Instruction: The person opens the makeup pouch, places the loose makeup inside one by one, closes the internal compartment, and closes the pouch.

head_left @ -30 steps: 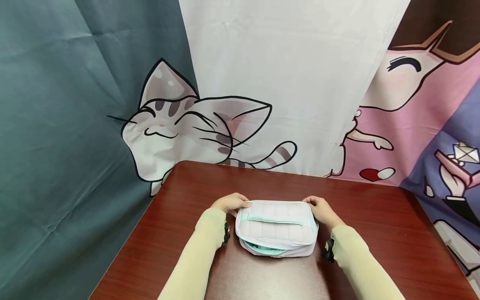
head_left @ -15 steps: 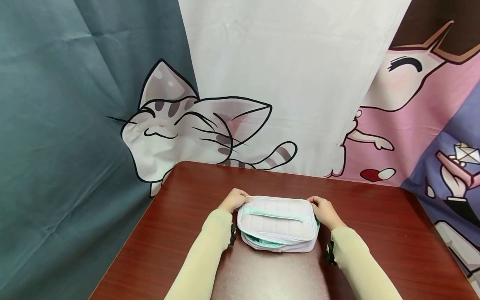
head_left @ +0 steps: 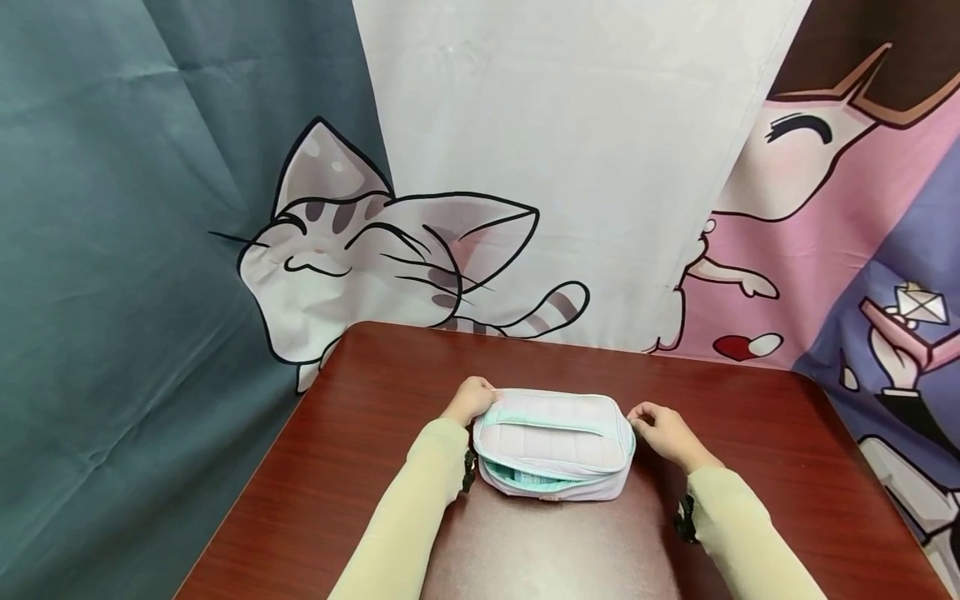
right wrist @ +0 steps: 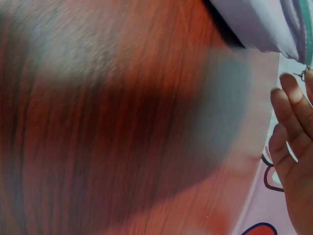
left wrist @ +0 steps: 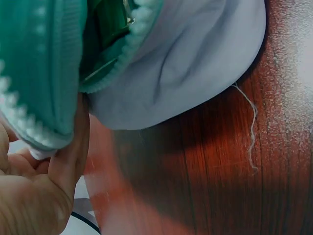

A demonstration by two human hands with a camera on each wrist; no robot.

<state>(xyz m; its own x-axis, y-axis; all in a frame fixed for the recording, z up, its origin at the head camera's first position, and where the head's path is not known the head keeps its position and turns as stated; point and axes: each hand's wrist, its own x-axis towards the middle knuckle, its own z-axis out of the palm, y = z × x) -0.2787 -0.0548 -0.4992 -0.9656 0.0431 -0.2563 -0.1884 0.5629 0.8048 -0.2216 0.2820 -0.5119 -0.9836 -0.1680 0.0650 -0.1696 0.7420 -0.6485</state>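
Note:
A pale lilac quilted zip pouch [head_left: 555, 446] with mint trim and a flat mint handle [head_left: 551, 425] lies on the table. Its zipper gapes along the front left, and something dark green [left wrist: 110, 22] shows inside in the left wrist view. My left hand [head_left: 471, 400] grips the lid's edge at the far left corner, thumb and fingers round the mint zipper edge [left wrist: 54, 137]. At the far right corner, my right hand [head_left: 667, 433] pinches a small metal zipper pull [right wrist: 302, 75] by the fingertips, its other fingers extended. Part of that grip is cut off by the frame.
The dark red wood table [head_left: 360, 467] reaches back to a hanging cloth printed with a cat [head_left: 352, 250] and other cartoon figures. A loose white thread [left wrist: 253, 127] trails from the pouch's base. Each wrist wears a dark strap below a cream sleeve [head_left: 397, 508].
The pouch has shifted slightly away from me and its front gap shows more. My left hand moved a little farther back; my right hand moved outward to the right and slightly nearer.

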